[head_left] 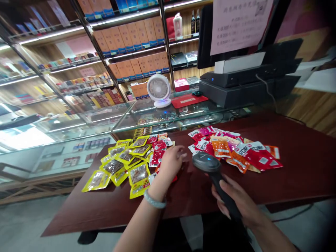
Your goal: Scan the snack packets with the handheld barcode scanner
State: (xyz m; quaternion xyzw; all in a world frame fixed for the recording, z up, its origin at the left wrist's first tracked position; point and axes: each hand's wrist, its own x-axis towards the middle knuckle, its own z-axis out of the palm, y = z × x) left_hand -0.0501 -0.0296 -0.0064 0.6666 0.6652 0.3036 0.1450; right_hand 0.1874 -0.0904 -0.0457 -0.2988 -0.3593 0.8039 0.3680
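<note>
My right hand is wrapped round the handle of a black barcode scanner, whose head shows a small blue light. The scanner's head reaches the near edge of a pile of red, orange and pink snack packets. My left hand, with a pale bangle at the wrist, hovers beside some red snack packets. Its fingers are loosely bent and apart, with nothing seen in them. Left of it lies a heap of yellow snack packets with clear windows. My left forearm hides part of the red packets.
The packets lie on a dark red-brown table. Behind it a glass counter carries a white fan, a red mat with a mouse, and a black cash drawer with a monitor. Stocked shelves line the wall.
</note>
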